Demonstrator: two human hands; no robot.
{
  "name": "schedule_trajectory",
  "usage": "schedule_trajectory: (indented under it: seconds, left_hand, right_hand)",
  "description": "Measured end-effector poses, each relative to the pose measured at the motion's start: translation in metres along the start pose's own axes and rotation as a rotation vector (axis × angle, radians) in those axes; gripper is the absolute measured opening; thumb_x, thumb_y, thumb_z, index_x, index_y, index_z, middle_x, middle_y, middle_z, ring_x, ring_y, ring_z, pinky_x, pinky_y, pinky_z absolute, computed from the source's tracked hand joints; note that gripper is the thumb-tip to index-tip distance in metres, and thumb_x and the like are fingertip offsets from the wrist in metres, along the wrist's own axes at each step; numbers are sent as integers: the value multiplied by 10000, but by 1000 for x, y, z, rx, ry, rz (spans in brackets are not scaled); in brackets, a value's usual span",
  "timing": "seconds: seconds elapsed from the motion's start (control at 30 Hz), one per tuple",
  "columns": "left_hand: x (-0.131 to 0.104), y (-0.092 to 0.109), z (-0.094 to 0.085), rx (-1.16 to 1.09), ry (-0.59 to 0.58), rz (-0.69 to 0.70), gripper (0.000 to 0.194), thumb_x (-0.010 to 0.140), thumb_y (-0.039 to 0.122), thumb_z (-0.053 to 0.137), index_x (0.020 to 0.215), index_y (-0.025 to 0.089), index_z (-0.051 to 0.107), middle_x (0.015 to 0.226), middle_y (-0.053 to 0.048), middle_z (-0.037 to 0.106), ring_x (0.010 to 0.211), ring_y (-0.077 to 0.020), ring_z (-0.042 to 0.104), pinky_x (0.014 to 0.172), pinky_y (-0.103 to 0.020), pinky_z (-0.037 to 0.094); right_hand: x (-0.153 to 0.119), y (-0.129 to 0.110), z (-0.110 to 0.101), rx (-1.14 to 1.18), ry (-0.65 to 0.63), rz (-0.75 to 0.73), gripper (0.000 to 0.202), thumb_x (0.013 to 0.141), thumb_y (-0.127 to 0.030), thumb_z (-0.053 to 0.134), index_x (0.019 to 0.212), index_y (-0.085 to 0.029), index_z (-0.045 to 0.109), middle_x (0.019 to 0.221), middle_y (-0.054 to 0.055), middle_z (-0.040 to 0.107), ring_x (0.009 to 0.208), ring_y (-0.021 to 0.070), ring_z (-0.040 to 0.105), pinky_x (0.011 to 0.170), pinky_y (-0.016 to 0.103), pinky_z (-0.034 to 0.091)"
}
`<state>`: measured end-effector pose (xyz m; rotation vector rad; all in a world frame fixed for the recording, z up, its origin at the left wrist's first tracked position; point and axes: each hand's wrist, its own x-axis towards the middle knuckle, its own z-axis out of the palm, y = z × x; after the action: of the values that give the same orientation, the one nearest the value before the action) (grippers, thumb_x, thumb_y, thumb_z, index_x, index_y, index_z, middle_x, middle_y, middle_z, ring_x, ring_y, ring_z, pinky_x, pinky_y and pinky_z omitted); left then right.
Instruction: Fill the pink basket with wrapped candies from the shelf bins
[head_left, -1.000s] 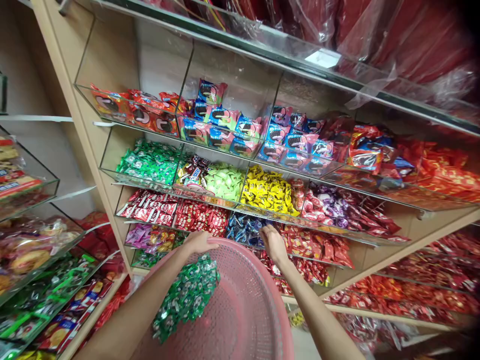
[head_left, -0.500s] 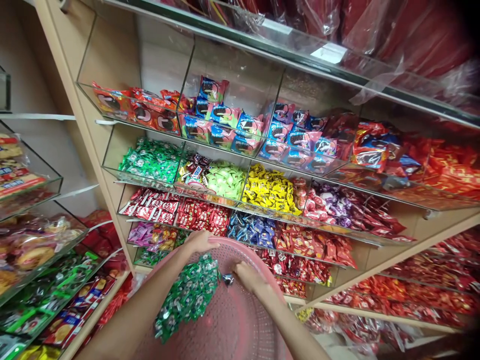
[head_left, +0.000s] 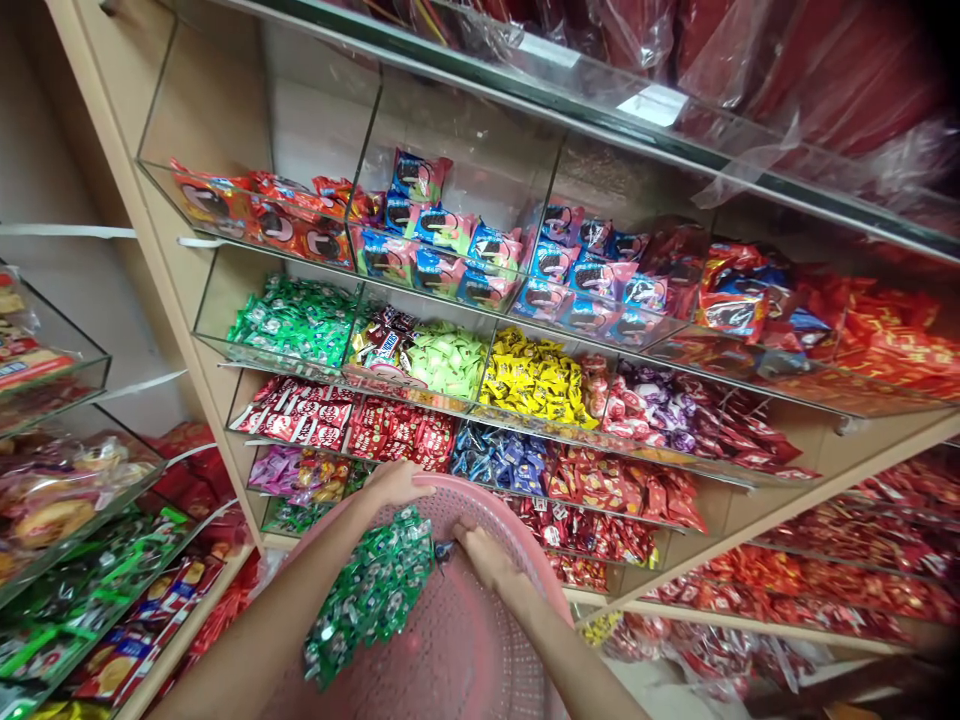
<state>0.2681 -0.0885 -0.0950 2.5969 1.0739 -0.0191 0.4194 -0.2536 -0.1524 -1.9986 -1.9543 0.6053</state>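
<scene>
My left hand [head_left: 397, 485] is closed over the far rim of a pink plastic basket [head_left: 517, 540] with small holes in its wall. A heap of green-wrapped candies [head_left: 375, 585] lies on the basket's left side, below my left forearm. Inside the basket, my right hand [head_left: 484, 552] has its fingers pinched together. At its fingertips is a small dark blue wrapped candy [head_left: 444, 550], just right of the green heap; it looks held by one end of the wrapper.
Ahead stand tiered shelves with clear dividers, holding green candies [head_left: 296, 325], yellow candies [head_left: 536, 380], blue packets [head_left: 502, 460] and red packets [head_left: 401, 432]. Blue-and-pink snack packs [head_left: 439, 270] sit higher up. More shelved snacks [head_left: 60, 520] stand at left; red packets [head_left: 810, 590] fill shelves at right.
My right hand has shifted slightly left toward the green heap, and the small dark candy has moved with it. My left hand stays on the rim. The whole view has shifted slightly.
</scene>
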Motion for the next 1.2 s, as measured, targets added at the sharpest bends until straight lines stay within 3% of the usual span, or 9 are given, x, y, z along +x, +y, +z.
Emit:
schedule_trajectory:
  seconds: [0.13,0.27,0.33,0.43,0.53,0.67,0.97,1.2]
  left_hand:
    - [-1,1,-1,-13,-14,1,528,705,685,421,883,256,670,935,-59,715,893,-244,654,686,-261,450]
    - [-1,1,-1,-7,-6,-3,555,706,702,400,875,246,667,925,-66,712,881,-245,654,686,-267,455]
    - [0,0,0,6,3,1,558,704,706,400,873,244,664,936,-69,708,889,-253,652,693,-275,459]
    - [1,-1,1,8,3,11,555,709,702,398,867,241,664,926,-73,709,893,-261,652,705,-286,463]
    - [2,-3,3,6,4,11,547,716,688,400,890,242,665,932,-81,709,903,-271,650,718,-302,467]
    - [3,-4,4,7,6,2,584,704,715,388,918,246,664,972,-85,703,924,-277,645,737,-312,469]
    - [1,-5,4,-3,11,5,563,697,722,398,898,264,658,950,-66,708,915,-266,649,746,-312,469]
    - [0,-2,2,9,4,12,560,711,706,394,904,253,659,950,-70,708,920,-268,647,719,-295,468]
  right_hand:
    - [-1,-11,-21,-157,10,-33,363,841,-58,290,1029,-178,577,1126,85,582,1022,177,553,864,283,413]
    - [8,-13,-63,-131,210,-87,272,857,-126,355,985,-195,585,1014,64,608,929,162,575,793,257,417]
    - [17,-4,-82,-89,382,-13,228,862,-172,388,972,-196,587,974,63,619,879,159,581,764,251,411]
    - [33,17,-99,-43,592,226,164,837,-197,452,919,-179,593,923,76,636,827,164,588,717,244,400]
    - [49,37,-102,-16,607,449,124,801,-232,531,877,-165,603,851,88,652,774,169,600,660,234,384]
    - [63,48,-98,-16,550,572,144,774,-300,586,812,-167,626,785,103,664,742,187,611,602,239,360]
    - [69,48,-97,46,638,529,147,734,-241,575,609,-186,629,596,58,624,572,155,571,522,234,322]
    - [60,53,-100,176,752,435,242,734,-340,518,596,-177,633,554,25,620,517,138,538,512,223,353]
